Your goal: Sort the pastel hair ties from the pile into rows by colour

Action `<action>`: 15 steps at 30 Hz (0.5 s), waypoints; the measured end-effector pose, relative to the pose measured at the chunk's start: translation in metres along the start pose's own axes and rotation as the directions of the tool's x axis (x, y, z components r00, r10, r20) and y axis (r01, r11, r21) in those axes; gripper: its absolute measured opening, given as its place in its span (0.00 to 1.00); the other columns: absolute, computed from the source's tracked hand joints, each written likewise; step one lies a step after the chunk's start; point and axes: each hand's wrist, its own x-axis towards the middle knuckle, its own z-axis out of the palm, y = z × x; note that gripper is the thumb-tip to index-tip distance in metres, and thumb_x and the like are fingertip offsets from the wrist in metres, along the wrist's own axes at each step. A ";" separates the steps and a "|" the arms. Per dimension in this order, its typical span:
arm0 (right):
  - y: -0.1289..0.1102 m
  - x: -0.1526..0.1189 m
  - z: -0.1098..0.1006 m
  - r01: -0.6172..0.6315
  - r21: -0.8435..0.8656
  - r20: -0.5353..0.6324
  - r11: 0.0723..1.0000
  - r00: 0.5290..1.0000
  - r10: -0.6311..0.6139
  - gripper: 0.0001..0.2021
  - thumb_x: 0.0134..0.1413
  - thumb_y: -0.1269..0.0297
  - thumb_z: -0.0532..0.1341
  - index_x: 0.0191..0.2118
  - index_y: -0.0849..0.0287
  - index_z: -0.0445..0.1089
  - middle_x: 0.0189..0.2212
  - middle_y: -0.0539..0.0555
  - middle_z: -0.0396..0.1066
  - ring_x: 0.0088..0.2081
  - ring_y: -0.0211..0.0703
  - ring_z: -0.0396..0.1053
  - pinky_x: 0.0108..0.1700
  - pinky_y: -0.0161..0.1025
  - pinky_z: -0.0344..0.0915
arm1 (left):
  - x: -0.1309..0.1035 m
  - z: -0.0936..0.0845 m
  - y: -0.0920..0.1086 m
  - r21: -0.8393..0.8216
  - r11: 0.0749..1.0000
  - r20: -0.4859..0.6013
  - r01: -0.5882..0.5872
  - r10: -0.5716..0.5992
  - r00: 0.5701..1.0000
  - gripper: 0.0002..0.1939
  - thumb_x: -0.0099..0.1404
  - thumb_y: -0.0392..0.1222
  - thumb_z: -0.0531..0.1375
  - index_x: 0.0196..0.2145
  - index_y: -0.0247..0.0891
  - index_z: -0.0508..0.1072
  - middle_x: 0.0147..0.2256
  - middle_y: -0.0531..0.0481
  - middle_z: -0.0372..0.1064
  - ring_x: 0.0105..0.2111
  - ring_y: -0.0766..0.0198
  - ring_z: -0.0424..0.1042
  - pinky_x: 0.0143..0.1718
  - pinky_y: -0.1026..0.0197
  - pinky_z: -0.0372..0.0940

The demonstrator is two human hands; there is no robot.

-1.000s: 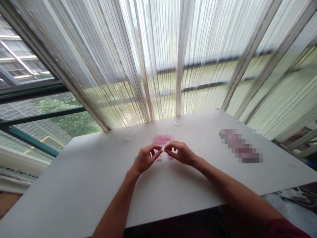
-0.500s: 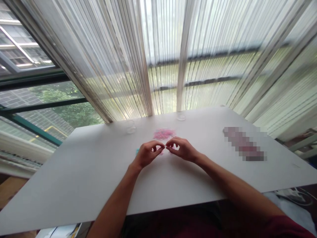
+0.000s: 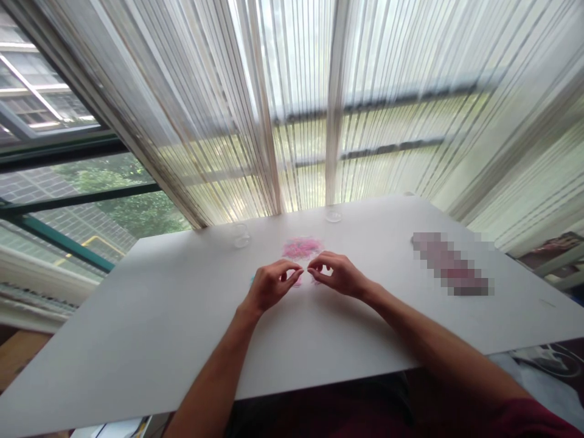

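My left hand [image 3: 268, 285] and my right hand [image 3: 340, 275] are raised over the middle of the white table, fingertips facing each other with a narrow gap between them. Thumb and forefinger are pinched together on each hand. Whatever they hold, if anything, is too small to make out. Just beyond the fingers lies a loose pile of small pink bits [image 3: 302, 247], apparently on something clear. More pink pieces [image 3: 298, 281] show beneath the fingertips, partly covered by the hands. A teal spot [image 3: 252, 278] peeks out left of my left hand.
Two clear round containers or lids, a left one [image 3: 241, 236] and a right one [image 3: 333, 216], stand near the back edge of the white table [image 3: 159, 316]. A blurred-out reddish object [image 3: 449, 263] lies at the right. String curtains [image 3: 305, 109] hang behind.
The fingertips of my two hands have drawn slightly apart; before, they met around a tiny pale thing. The pink pile stays in place.
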 end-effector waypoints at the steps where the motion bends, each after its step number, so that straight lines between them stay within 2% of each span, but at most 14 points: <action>1: 0.000 0.000 0.000 0.000 -0.002 0.004 1.000 1.000 0.000 0.04 0.58 0.67 0.61 0.34 0.58 0.73 0.27 0.51 0.71 0.29 0.36 0.67 0.34 0.34 0.66 | 0.000 0.000 0.001 -0.003 1.000 0.001 0.003 -0.003 1.000 0.09 0.68 0.44 0.57 0.38 0.39 0.76 0.33 0.51 0.75 0.24 0.71 0.64 0.31 0.67 0.62; 5: -0.003 0.001 -0.001 0.002 0.000 0.011 1.000 1.000 -0.002 0.05 0.58 0.67 0.60 0.34 0.58 0.73 0.27 0.51 0.71 0.29 0.37 0.67 0.34 0.34 0.66 | 0.002 -0.009 -0.005 -0.022 0.998 0.036 0.050 -0.049 0.998 0.09 0.66 0.44 0.58 0.38 0.39 0.77 0.33 0.51 0.75 0.24 0.70 0.64 0.30 0.67 0.62; 8: -0.001 0.002 -0.006 0.001 -0.012 -0.019 1.000 1.000 -0.001 0.05 0.58 0.68 0.59 0.34 0.58 0.73 0.28 0.52 0.71 0.30 0.37 0.68 0.34 0.35 0.66 | -0.001 -0.034 -0.021 -0.002 0.986 0.014 0.167 -0.167 0.986 0.11 0.64 0.48 0.60 0.36 0.39 0.78 0.28 0.52 0.73 0.23 0.69 0.62 0.28 0.67 0.60; 11: 0.005 0.003 -0.013 -0.031 -0.046 -0.070 0.998 0.997 0.027 0.06 0.59 0.67 0.59 0.34 0.59 0.73 0.27 0.52 0.71 0.29 0.37 0.68 0.33 0.35 0.66 | -0.008 -0.065 -0.041 0.011 0.934 -0.012 0.357 -0.357 0.934 0.17 0.60 0.55 0.61 0.35 0.38 0.80 0.24 0.53 0.69 0.22 0.69 0.59 0.25 0.66 0.58; 15: 0.013 0.003 -0.019 -0.070 -0.069 -0.100 0.995 0.993 0.063 0.07 0.60 0.66 0.58 0.33 0.58 0.73 0.26 0.52 0.70 0.28 0.37 0.67 0.33 0.35 0.66 | -0.018 -0.090 -0.055 0.001 0.844 0.124 0.536 -0.532 0.837 0.23 0.53 0.61 0.64 0.34 0.38 0.81 0.20 0.55 0.63 0.21 0.69 0.56 0.23 0.66 0.53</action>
